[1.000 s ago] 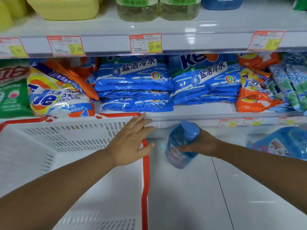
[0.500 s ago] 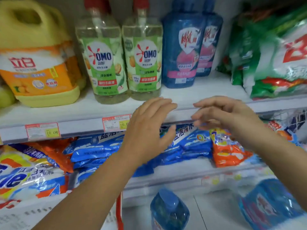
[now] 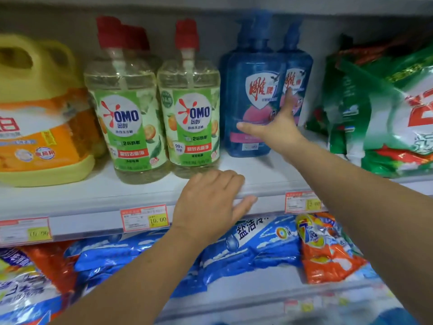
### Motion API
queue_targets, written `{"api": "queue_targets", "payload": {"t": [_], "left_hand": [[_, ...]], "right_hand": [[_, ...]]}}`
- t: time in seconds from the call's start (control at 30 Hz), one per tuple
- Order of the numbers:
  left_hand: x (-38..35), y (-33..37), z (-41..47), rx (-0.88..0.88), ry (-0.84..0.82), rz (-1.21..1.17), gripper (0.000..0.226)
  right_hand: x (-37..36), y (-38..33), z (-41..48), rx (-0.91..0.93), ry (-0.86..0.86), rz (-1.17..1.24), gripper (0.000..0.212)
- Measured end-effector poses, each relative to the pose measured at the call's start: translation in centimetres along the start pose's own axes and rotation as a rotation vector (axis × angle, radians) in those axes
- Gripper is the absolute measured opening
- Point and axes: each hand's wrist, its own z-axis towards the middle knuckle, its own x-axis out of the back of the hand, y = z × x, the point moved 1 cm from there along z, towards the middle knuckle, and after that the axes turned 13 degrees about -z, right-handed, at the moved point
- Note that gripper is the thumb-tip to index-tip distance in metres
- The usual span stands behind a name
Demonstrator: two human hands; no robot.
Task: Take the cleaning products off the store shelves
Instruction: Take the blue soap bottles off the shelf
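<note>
Fingers of the right hand (image 3: 278, 130) are spread wide against the front blue bottle (image 3: 248, 66); the shelf edge (image 3: 89, 207) is touched by the flat left hand (image 3: 210, 200).

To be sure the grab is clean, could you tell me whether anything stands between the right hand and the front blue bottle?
Nothing visible does. The right hand is at the front blue bottle, thumb across its label, fingers spread toward the second blue bottle beside it. The left hand rests on the shelf edge.
</note>
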Motion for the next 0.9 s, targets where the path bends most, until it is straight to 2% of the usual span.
{"api": "queue_targets", "payload": {"t": [0.13,0.23,0.3,0.4,0.47,0.5,0.57,0.67,0.77,0.9], "left_hand": [[-0.1,0.0,0.0,-0.023,0.008,0.024,0.044],[-0.2,-0.1,-0.1,-0.022,0.009,0.018,0.045],[-0.3,-0.1,-0.1,-0.023,0.020,0.007,0.045],[-0.4,-0.1,-0.1,-0.027,0.030,0.016,0.045],[-0.5,-0.1,-0.1,-0.031,0.036,0.025,0.045],[-0.5,-0.1,-0.2,-0.033,0.038,0.032,0.045],[-0.5,-0.2,-0.2,-0.028,0.037,0.047,0.045],[-0.5,0.0,-0.3,-0.023,0.024,0.050,0.045],[-0.6,0.0,-0.3,-0.032,0.042,0.050,0.046],[-0.5,-0.1,-0.2,-0.028,0.037,0.033,0.047]], "right_hand": [[-0.5,0.4,0.5,0.041,0.069,-0.002,0.108],[-0.3,0.5,-0.1,0.061,0.099,-0.003,0.099],[0.4,1.1,-0.7,0.072,0.084,0.010,0.105],[2.8,2.3,-1.1,0.021,0.027,0.020,0.141],[4.0,2.5,-1.0,-0.015,-0.083,0.100,0.155],[4.1,2.6,-0.9,-0.020,-0.151,0.133,0.155],[3.5,2.3,-1.1,-0.010,-0.202,0.122,0.143],[2.8,1.8,-1.9,0.017,-0.046,0.109,0.114],[3.5,1.0,-3.1,0.013,0.011,0.167,0.108],[6.2,-0.7,-4.9,-0.008,-0.013,0.202,0.079]]}}
